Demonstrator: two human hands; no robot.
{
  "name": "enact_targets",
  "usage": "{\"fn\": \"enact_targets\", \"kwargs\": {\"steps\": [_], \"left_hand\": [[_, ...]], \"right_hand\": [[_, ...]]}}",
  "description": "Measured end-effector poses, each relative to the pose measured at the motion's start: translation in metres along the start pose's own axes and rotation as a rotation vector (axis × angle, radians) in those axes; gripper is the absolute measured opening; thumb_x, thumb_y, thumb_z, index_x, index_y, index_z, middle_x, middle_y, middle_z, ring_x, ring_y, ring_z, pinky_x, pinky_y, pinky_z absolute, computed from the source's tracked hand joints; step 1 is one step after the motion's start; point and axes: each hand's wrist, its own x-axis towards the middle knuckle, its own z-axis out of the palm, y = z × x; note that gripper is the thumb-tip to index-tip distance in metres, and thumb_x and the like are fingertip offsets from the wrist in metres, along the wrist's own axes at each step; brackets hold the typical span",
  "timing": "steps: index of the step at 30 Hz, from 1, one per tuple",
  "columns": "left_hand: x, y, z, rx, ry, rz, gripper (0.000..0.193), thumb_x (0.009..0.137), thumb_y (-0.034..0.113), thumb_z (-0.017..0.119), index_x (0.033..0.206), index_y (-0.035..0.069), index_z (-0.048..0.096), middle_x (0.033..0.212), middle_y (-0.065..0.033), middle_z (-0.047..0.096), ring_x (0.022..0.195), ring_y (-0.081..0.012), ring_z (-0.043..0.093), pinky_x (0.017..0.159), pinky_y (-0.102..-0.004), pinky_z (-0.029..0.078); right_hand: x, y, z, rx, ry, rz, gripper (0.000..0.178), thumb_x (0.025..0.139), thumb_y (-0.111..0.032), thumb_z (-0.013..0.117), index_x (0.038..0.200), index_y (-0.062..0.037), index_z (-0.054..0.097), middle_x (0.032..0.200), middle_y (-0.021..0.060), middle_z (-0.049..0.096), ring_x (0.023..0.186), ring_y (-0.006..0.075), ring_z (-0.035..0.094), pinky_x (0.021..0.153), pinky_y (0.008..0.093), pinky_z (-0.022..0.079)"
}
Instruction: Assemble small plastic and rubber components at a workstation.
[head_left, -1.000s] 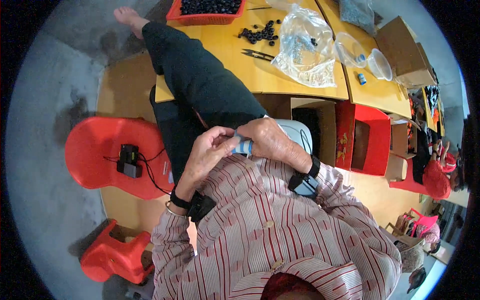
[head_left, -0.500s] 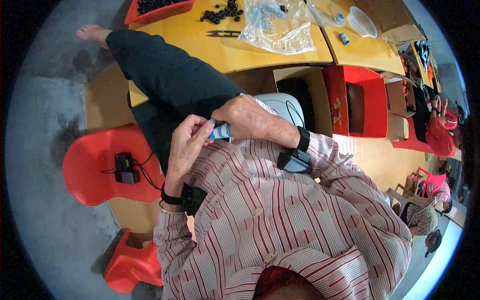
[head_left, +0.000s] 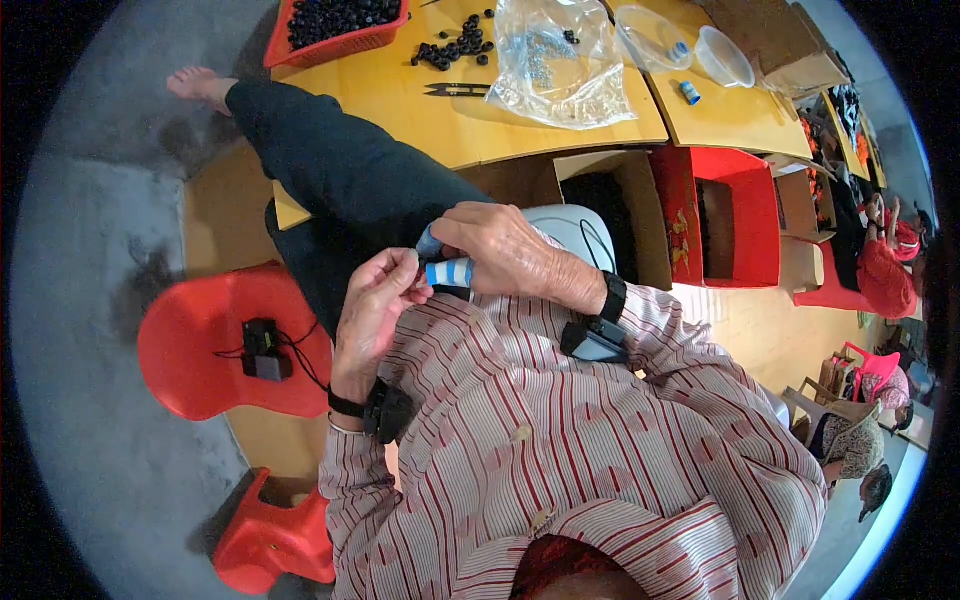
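Left hand [head_left: 372,305] pinches at the fingertips; a small dark piece [head_left: 421,270] shows there, grip unclear. Right hand [head_left: 505,252] has fingers curled in; striped blue-white band [head_left: 449,273] sits by its fingertips at frame centre, worn or held, can't tell. Main risk: a loose pinch drops the dark piece onto the dark trousers [head_left: 355,165], hard to spot. Bulky band could blunt feel. Upper centre, snips [head_left: 450,91] by the plastic bag [head_left: 560,85] could snag it if bumped.
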Motion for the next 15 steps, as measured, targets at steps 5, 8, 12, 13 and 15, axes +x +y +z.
{"fn": "enact_targets", "kwargs": {"steps": [5,8,12,13,15], "left_hand": [[-0.005,0.003,0.001,-0.032,-0.005,0.014,0.020,0.089,0.022,0.055,0.090,0.003,0.054,0.079,-0.0032,0.056,0.069,-0.0117,0.055,0.066,-0.0247,0.044],[-0.013,0.013,0.007,-0.051,0.018,0.030,0.019,0.090,0.022,0.055,0.089,0.003,0.054,0.079,-0.0029,0.056,0.069,-0.0119,0.054,0.066,-0.0251,0.044],[-0.016,0.017,0.006,-0.092,0.031,0.030,0.019,0.090,0.021,0.053,0.087,0.003,0.053,0.079,-0.0032,0.055,0.069,-0.0119,0.053,0.066,-0.0251,0.044],[-0.017,0.017,0.004,-0.099,0.039,0.045,0.019,0.090,0.021,0.053,0.087,0.003,0.053,0.078,-0.0037,0.056,0.069,-0.0121,0.053,0.066,-0.0250,0.044],[-0.017,0.018,-0.001,-0.126,0.022,0.059,0.019,0.091,0.021,0.052,0.086,0.003,0.054,0.079,-0.0056,0.056,0.068,-0.0126,0.052,0.065,-0.0248,0.043]], "right_hand": [[0.006,-0.003,0.001,0.033,0.094,-0.105,0.021,0.066,-0.013,0.064,0.082,-0.0049,0.052,0.076,0.0098,0.055,0.074,0.0313,0.057,0.062,0.0413,0.047],[0.009,-0.008,-0.003,-0.010,0.112,-0.179,0.024,0.062,-0.009,0.064,0.082,-0.0050,0.052,0.075,0.0096,0.055,0.076,0.0310,0.057,0.063,0.0400,0.047],[0.017,-0.011,-0.001,-0.044,0.110,-0.225,0.027,0.058,-0.007,0.064,0.082,-0.0049,0.051,0.074,0.0094,0.054,0.077,0.0306,0.057,0.064,0.0392,0.048],[0.019,-0.011,0.001,-0.027,0.111,-0.243,0.027,0.058,-0.007,0.063,0.082,-0.0049,0.050,0.075,0.0095,0.054,0.078,0.0307,0.057,0.064,0.0394,0.048],[0.023,-0.011,0.003,-0.009,0.104,-0.258,0.027,0.058,-0.006,0.063,0.081,-0.0048,0.050,0.075,0.0095,0.054,0.078,0.0308,0.057,0.064,0.0396,0.048]]}}
